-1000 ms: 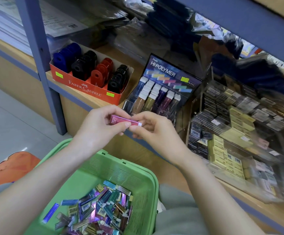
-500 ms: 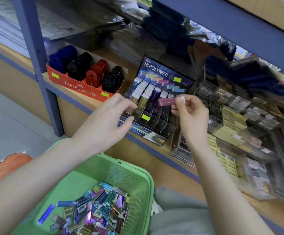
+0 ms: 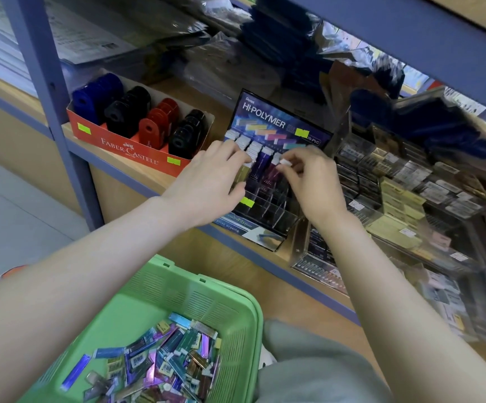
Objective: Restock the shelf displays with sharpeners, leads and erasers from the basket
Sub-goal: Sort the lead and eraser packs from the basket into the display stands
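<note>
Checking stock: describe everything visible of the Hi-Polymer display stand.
The display stand has a dark backboard printed HI-POLYMER and clear plastic slots in stepped rows. Back slots hold upright erasers with white tops; front slots look empty. It stands on the shelf right of the red box. The left hand touches its back rows; the right hand pinches an eraser.

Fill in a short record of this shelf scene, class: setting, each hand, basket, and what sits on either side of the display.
Setting: stationery shelf, seen from a head camera
Left hand: straight fingers touch the rows in the Hi-Polymer display
Right hand: pinches an eraser over a display slot
Basket: green, below the arms, holds loose packets
Left of display: Faber-Castell box of sharpeners
Right of display: clear rack of small packs
</note>
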Demonstrator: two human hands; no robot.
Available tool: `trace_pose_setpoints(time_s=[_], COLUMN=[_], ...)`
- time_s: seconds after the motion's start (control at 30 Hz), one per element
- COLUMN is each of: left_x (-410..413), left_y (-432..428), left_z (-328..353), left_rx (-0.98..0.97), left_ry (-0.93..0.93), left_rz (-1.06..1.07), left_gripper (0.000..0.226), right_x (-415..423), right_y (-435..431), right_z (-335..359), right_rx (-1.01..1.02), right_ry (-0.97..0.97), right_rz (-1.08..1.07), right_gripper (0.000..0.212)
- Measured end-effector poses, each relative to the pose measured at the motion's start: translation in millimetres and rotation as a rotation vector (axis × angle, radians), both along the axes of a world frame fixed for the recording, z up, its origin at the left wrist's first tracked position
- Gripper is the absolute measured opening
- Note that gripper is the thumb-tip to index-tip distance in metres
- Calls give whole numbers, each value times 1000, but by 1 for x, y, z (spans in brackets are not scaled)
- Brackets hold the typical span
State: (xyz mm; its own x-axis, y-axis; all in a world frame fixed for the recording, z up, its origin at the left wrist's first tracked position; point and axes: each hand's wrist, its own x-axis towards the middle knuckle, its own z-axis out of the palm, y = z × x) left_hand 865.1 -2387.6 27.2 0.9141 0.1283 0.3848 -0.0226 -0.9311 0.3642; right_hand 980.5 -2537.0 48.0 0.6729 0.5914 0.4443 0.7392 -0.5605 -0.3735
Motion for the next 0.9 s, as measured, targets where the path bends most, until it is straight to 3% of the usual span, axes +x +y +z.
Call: trace_pose_setpoints(time_s=[0.17,0.57,0.73,0.9], left_x=[5,-20,-85,-147], left_y=[-2,4,7,26], left_z=[-3,12,0,-49], left_rx=[18,203,260,215], left_ry=[-19,-2,-89,82], left_rz=[-14,-8,-18,85], left_gripper=[42,39,27,29], right_x=[8,-14,-61,-113], right_y=[3,-3,-6,3], right_z=[-3,-9,2,-43], right_rx=[-253,-295,-179,-198], right_ry=[-89,-400,-510,-433], right_rz=[-12,-43,187,514], right_gripper=[20,24,16,19])
